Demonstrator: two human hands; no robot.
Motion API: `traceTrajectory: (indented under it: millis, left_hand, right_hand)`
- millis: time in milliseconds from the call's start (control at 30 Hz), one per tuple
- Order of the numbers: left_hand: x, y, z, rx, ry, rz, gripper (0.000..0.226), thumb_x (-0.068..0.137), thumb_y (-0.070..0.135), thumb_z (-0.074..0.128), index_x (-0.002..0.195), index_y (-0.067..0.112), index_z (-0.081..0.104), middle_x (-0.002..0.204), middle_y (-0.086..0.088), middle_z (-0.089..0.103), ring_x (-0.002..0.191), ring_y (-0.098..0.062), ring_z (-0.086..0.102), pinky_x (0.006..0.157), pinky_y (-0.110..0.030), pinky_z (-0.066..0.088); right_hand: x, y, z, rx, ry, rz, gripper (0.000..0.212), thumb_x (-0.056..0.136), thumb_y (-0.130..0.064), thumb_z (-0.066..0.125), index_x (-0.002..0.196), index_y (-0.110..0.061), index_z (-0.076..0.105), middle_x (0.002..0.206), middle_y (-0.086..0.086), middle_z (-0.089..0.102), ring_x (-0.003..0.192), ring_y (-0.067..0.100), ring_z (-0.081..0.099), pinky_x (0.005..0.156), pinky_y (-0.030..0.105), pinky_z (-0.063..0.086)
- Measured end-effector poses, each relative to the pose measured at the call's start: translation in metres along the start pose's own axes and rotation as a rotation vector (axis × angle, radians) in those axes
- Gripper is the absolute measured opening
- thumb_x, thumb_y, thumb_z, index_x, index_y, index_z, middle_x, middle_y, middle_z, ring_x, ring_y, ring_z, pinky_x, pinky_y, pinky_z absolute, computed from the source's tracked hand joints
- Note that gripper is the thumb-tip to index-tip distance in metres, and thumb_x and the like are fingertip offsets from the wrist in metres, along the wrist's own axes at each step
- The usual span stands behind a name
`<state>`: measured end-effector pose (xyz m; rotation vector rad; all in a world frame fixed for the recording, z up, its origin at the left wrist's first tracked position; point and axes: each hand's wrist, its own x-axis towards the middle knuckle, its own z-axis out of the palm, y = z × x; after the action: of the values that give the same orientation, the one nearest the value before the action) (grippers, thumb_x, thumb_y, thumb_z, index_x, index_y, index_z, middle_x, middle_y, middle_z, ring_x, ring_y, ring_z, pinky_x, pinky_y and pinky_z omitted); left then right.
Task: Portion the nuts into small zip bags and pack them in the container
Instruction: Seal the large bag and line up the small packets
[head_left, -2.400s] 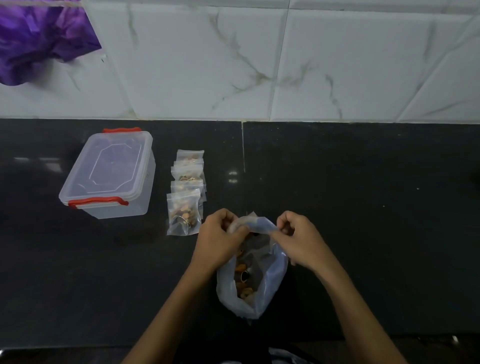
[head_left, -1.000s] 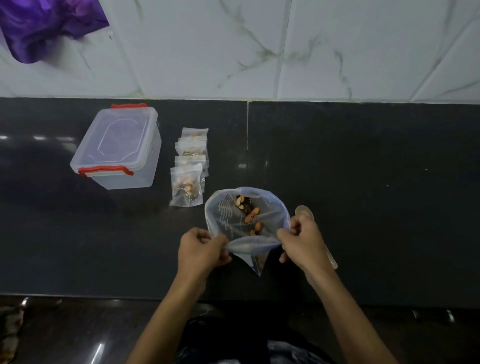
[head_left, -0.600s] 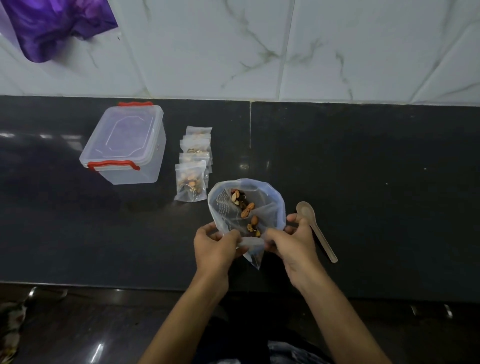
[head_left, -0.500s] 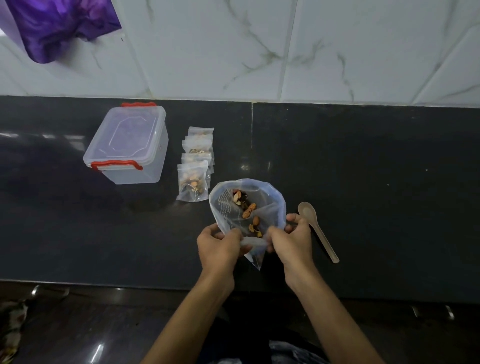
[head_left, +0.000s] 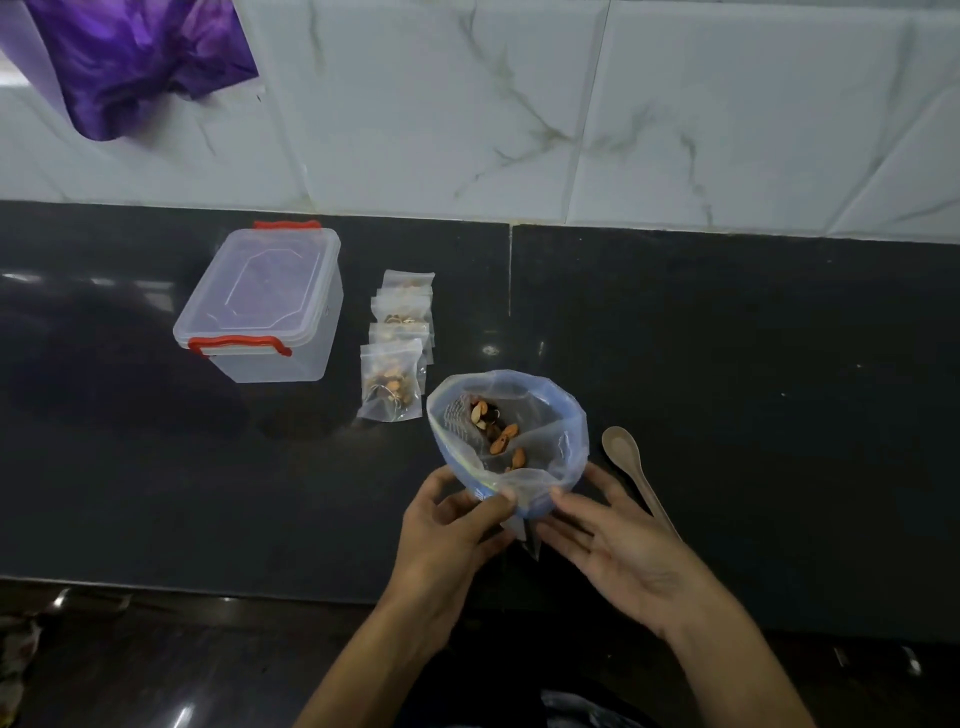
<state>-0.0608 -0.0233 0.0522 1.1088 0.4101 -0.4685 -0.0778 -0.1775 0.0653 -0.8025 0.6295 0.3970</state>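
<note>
Left hand (head_left: 451, 525) is pinching the near rim of the big nut bag (head_left: 511, 436), which sits open-mouthed near the counter's (head_left: 727, 364) front edge; right hand (head_left: 621, 545) is spread open, palm up, fingertips at the bag. Wooden spoon (head_left: 636, 470) lies just right of it. Filled small zip bags (head_left: 397, 348) line up far-left beside the closed container (head_left: 265, 306). Loads of bare dark counter to the right, marbled tile wall (head_left: 571, 104) behind.

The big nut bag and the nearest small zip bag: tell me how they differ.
The big nut bag is larger and gaping open; the nearest small zip bag looks closed. The big bag is gripped at its rim by the left hand, the right hand open beside it; the small bag lies flat on the counter, untouched. Both are clear plastic holding nuts.
</note>
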Motion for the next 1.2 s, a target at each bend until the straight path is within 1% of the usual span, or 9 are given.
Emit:
traceTrajectory:
  millis: [133, 267, 467, 600, 700, 833, 967, 1067, 1200]
  left_hand:
    - [-0.001, -0.002, 0.005, 0.066, 0.089, 0.064, 0.032, 0.075, -0.005, 0.069, 0.101, 0.009, 0.056, 0.090, -0.016, 0.069, 0.072, -0.021, 0.068, 0.056, -0.026, 0.055]
    - [-0.007, -0.009, 0.012, 0.385, 0.210, 0.198, 0.046, 0.068, -0.004, 0.075, 0.098, 0.021, 0.050, 0.091, -0.009, 0.065, 0.077, -0.020, 0.068, 0.068, -0.039, 0.059]
    - [-0.006, 0.008, 0.008, 0.132, 0.025, 0.163, 0.040, 0.074, 0.016, 0.075, 0.110, 0.017, 0.057, 0.103, -0.007, 0.070, 0.091, -0.020, 0.070, 0.073, -0.033, 0.057]
    - [-0.002, 0.004, 0.005, 0.045, 0.066, 0.145, 0.026, 0.082, -0.005, 0.062, 0.104, 0.008, 0.059, 0.097, -0.018, 0.069, 0.083, -0.026, 0.071, 0.062, -0.028, 0.058]
    - [-0.002, -0.001, 0.005, 0.197, 0.193, 0.199, 0.040, 0.080, -0.010, 0.062, 0.107, 0.017, 0.053, 0.097, -0.015, 0.063, 0.077, -0.021, 0.070, 0.054, -0.025, 0.055]
    - [0.001, -0.001, 0.003, 0.343, 0.135, 0.287, 0.054, 0.076, -0.011, 0.066, 0.113, 0.026, 0.051, 0.095, -0.003, 0.063, 0.077, -0.012, 0.069, 0.059, -0.024, 0.056]
    - [0.004, 0.015, 0.002, 0.019, -0.023, 0.111, 0.017, 0.085, 0.007, 0.060, 0.101, 0.007, 0.065, 0.091, -0.013, 0.072, 0.080, -0.022, 0.071, 0.061, -0.026, 0.057]
    - [0.012, 0.020, -0.001, -0.022, -0.052, 0.013, 0.022, 0.088, 0.010, 0.057, 0.106, -0.001, 0.061, 0.088, -0.016, 0.073, 0.073, -0.021, 0.071, 0.057, -0.026, 0.056]
    - [0.020, 0.020, -0.003, 0.214, 0.060, 0.140, 0.026, 0.087, -0.005, 0.056, 0.107, 0.011, 0.056, 0.098, -0.015, 0.067, 0.076, -0.021, 0.070, 0.056, -0.028, 0.057]
  right_hand:
    - [0.003, 0.011, 0.005, -0.101, 0.124, -0.057, 0.043, 0.075, -0.004, 0.068, 0.116, -0.008, 0.059, 0.095, 0.012, 0.073, 0.078, 0.018, 0.069, 0.062, 0.026, 0.055]
    - [0.005, 0.016, 0.014, -0.526, 0.305, -0.186, 0.037, 0.083, -0.007, 0.066, 0.113, -0.024, 0.052, 0.099, 0.001, 0.065, 0.072, 0.010, 0.067, 0.047, 0.017, 0.048]
    - [-0.006, -0.007, 0.011, -0.170, -0.072, -0.134, 0.045, 0.068, -0.016, 0.065, 0.112, -0.013, 0.058, 0.109, 0.015, 0.069, 0.102, 0.028, 0.065, 0.088, 0.039, 0.052]
    - [0.001, -0.007, 0.008, -0.146, 0.032, -0.102, 0.030, 0.078, 0.000, 0.061, 0.107, -0.006, 0.061, 0.096, 0.016, 0.071, 0.077, 0.020, 0.070, 0.068, 0.032, 0.056]
    - [0.008, 0.002, 0.007, -0.391, 0.241, -0.178, 0.027, 0.084, 0.004, 0.056, 0.102, -0.017, 0.058, 0.095, 0.007, 0.064, 0.069, 0.013, 0.064, 0.054, 0.023, 0.049]
    - [0.008, -0.001, 0.007, -0.461, 0.142, -0.225, 0.033, 0.083, 0.005, 0.056, 0.099, -0.024, 0.055, 0.103, 0.003, 0.062, 0.091, 0.016, 0.063, 0.066, 0.025, 0.052]
    - [0.018, -0.011, -0.001, -0.146, 0.040, -0.090, 0.040, 0.073, -0.024, 0.058, 0.110, -0.008, 0.062, 0.113, 0.018, 0.063, 0.107, 0.030, 0.060, 0.093, 0.046, 0.048]
    - [0.028, -0.013, -0.005, -0.319, 0.127, -0.146, 0.031, 0.086, -0.018, 0.060, 0.116, -0.010, 0.060, 0.111, 0.013, 0.066, 0.101, 0.024, 0.065, 0.078, 0.038, 0.053]
    - [0.035, -0.012, -0.008, -0.675, 0.232, -0.410, 0.025, 0.090, -0.008, 0.057, 0.107, -0.026, 0.057, 0.112, 0.009, 0.060, 0.094, 0.018, 0.064, 0.073, 0.031, 0.056]
